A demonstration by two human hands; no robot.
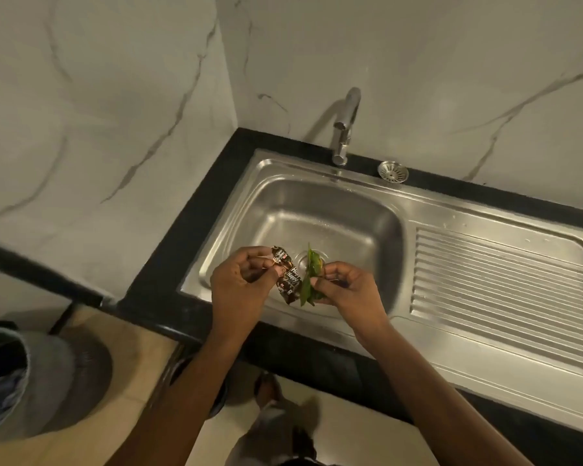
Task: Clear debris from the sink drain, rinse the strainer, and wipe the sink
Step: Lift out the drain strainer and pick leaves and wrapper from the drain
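Over the steel sink basin [317, 210], my left hand [239, 284] pinches a crumpled brown snack wrapper [286, 277]. Beside it my right hand [347, 290] holds a few green leaves [309, 277] between thumb and fingers. Both hands hover just above the drain opening [302, 258], which they partly hide. The round metal strainer [392, 171] lies out of the basin on the sink's back rim, right of the tap [345, 126].
A ribbed draining board [498, 280] extends right of the basin. Black counter edging [169, 264] frames the sink, with marble walls behind and to the left. A grey bin [31, 375] with a dark liner stands on the floor at lower left.
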